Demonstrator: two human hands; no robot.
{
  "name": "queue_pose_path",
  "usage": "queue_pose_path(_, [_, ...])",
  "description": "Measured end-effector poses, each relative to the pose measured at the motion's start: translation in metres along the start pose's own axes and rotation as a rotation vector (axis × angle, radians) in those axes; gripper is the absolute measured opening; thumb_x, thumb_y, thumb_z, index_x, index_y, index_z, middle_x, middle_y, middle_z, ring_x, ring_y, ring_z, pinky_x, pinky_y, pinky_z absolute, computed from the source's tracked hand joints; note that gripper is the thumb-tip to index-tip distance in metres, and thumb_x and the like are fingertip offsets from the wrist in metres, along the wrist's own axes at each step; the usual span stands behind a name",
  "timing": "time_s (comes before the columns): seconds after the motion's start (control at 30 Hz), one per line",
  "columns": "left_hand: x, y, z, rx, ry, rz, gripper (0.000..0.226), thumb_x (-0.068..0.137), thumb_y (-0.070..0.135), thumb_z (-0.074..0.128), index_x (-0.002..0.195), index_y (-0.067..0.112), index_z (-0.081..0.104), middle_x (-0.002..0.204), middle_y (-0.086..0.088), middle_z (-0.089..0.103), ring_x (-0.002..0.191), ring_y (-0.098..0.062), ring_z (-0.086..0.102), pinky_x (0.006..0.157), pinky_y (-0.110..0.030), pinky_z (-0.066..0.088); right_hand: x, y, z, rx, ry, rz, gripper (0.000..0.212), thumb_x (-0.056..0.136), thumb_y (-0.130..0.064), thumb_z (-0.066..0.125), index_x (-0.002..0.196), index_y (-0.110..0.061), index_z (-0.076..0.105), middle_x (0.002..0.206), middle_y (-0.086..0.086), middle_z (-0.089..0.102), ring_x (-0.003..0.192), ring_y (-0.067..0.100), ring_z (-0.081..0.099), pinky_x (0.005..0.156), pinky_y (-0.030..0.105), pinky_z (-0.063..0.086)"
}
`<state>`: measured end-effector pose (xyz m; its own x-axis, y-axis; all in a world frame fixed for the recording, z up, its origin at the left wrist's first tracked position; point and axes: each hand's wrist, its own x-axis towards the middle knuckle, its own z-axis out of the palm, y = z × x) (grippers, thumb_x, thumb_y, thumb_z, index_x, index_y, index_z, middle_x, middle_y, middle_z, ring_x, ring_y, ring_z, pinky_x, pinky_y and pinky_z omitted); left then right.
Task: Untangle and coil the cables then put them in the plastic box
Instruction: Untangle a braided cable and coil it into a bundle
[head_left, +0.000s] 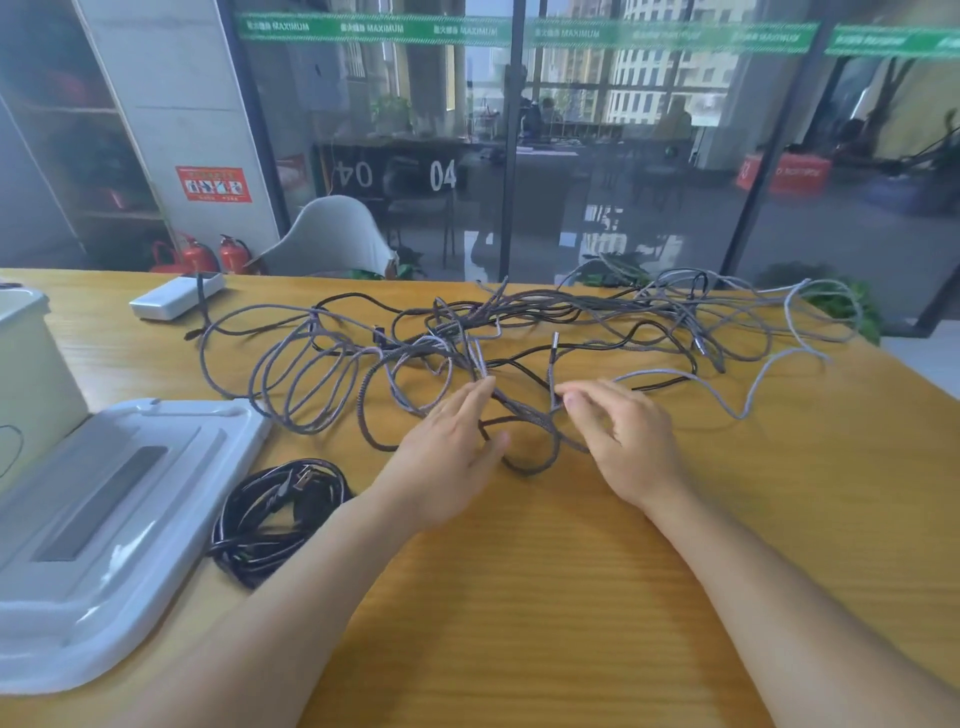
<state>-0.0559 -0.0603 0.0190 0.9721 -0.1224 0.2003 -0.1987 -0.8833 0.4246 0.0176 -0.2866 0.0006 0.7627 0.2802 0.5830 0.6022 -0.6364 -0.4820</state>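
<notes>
With the box (31, 374) at far left and the tangle (519, 332) mid-frame, the left hand (452, 447), fingers straight, should pin the loop while the loosely curled, empty right hand (623, 436) frees one end.

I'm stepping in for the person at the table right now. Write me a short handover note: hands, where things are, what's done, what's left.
Left hand: open, fingers straight, touching the near loop of the tangle. No grip yet.
Right hand: fingers loosely bent over the same loop; whether it pinches a strand cannot be told.
Tangle: grey and dark cables spread across the far table.
Done: one black coil lies beside the lid, not yet boxed.
Box: at the left edge, lid off.
Left: untangle, coil each cable, put all in the box.
</notes>
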Motion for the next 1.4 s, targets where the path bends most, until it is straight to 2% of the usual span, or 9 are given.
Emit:
queue_pose_path(0.17, [-0.008, 0.001, 0.012, -0.054, -0.048, 0.112, 0.066, 0.11, 0.038, 0.044, 0.167, 0.028, 0.011, 0.173, 0.008, 0.014, 0.159, -0.005, 0.005, 0.129, -0.028, 0.009, 0.005, -0.012, 0.023, 0.057, -0.222, -0.028, 0.046, 0.107, -0.043, 0.051, 0.152, -0.035, 0.051, 0.144, -0.021, 0.059, 0.125, 0.001, 0.058, 0.104, 0.028, 0.048])
queue_pose_path(0.3, [-0.015, -0.007, 0.006, -0.046, 0.075, 0.186, 0.063, 0.109, 0.036, 0.048, 0.165, 0.026, 0.022, 0.169, 0.008, 0.026, 0.157, -0.006, 0.013, 0.128, -0.031, 0.017, 0.002, -0.008, 0.024, 0.052, -0.305, -0.041, 0.04, 0.107, -0.039, 0.053, 0.147, -0.034, 0.058, 0.143, -0.018, 0.062, 0.134, 0.005, 0.054, 0.112, 0.04, 0.045])
queue_pose_path(0.47, [-0.009, -0.013, -0.006, 0.081, 0.409, 0.302, 0.057, 0.105, 0.033, 0.052, 0.158, 0.014, 0.041, 0.164, 0.002, 0.039, 0.159, -0.013, 0.019, 0.13, -0.04, 0.015, -0.001, -0.021, 0.018, 0.035, -0.389, -0.037, 0.046, 0.106, -0.045, 0.053, 0.15, -0.031, 0.055, 0.139, -0.017, 0.063, 0.13, 0.001, 0.051, 0.11, 0.026, 0.04])
queue_pose_path(0.6, [-0.007, -0.03, -0.007, 0.212, 0.349, 0.174, 0.069, 0.107, 0.044, 0.05, 0.165, 0.016, 0.026, 0.172, 0.001, 0.022, 0.161, -0.012, -0.001, 0.131, -0.039, 0.0, -0.005, -0.03, 0.011, 0.414, -0.426, 0.107, 0.052, 0.103, -0.054, 0.044, 0.148, -0.03, 0.057, 0.142, -0.019, 0.061, 0.132, -0.009, 0.051, 0.109, 0.014, 0.039])
queue_pose_path(0.77, [-0.002, -0.04, 0.001, 0.341, 0.236, 0.069, 0.076, 0.105, 0.055, 0.043, 0.167, 0.026, 0.01, 0.175, 0.005, 0.001, 0.157, -0.014, -0.023, 0.128, -0.038, -0.015, 0.0, -0.03, 0.005, 0.736, -0.189, 0.206, 0.03, 0.108, -0.031, 0.052, 0.136, -0.029, 0.064, 0.127, -0.008, 0.073, 0.124, 0.008, 0.065, 0.102, 0.03, 0.051])
queue_pose_path(0.87, [0.003, -0.043, -0.001, 0.345, 0.173, 0.011, 0.078, 0.107, 0.051, 0.044, 0.166, 0.031, -0.003, 0.174, 0.003, -0.009, 0.156, -0.018, -0.026, 0.125, -0.037, -0.02, -0.001, -0.027, 0.005, 0.67, -0.022, 0.169, 0.036, 0.102, -0.004, 0.064, 0.131, -0.024, 0.068, 0.124, -0.009, 0.073, 0.12, 0.012, 0.067, 0.106, 0.038, 0.054])
queue_pose_path(1.07, [0.005, -0.047, 0.002, 0.346, 0.093, -0.088, 0.075, 0.108, 0.042, 0.044, 0.167, 0.028, 0.0, 0.174, -0.002, -0.012, 0.158, -0.023, -0.023, 0.125, -0.04, -0.018, 0.003, -0.029, 0.003, 0.564, 0.26, 0.153, 0.029, 0.099, 0.0, 0.065, 0.114, -0.024, 0.074, 0.111, -0.011, 0.077, 0.108, 0.009, 0.072, 0.095, 0.031, 0.057])
queue_pose_path(1.23, [0.002, -0.048, 0.002, 0.315, 0.121, -0.099, 0.067, 0.108, 0.033, 0.046, 0.166, 0.026, 0.012, 0.174, 0.0, 0.012, 0.161, -0.017, -0.004, 0.127, -0.039, -0.015, -0.001, -0.022, -0.003, 0.233, -0.139, 0.253, 0.018, 0.101, -0.02, 0.067, 0.104, -0.034, 0.077, 0.097, -0.02, 0.076, 0.093, -0.003, 0.066, 0.079, 0.015, 0.051])
queue_pose_path(1.4, [-0.002, -0.048, -0.004, 0.238, 0.239, -0.087, 0.05, 0.106, 0.024, 0.053, 0.155, 0.031, 0.044, 0.147, 0.005, 0.059, 0.148, -0.013, 0.04, 0.13, -0.035, -0.003, -0.004, -0.018, -0.007, 0.075, -0.394, 0.223, 0.019, 0.103, -0.036, 0.062, 0.114, -0.034, 0.077, 0.113, -0.025, 0.072, 0.111, -0.002, 0.06, 0.098, 0.025, 0.046])
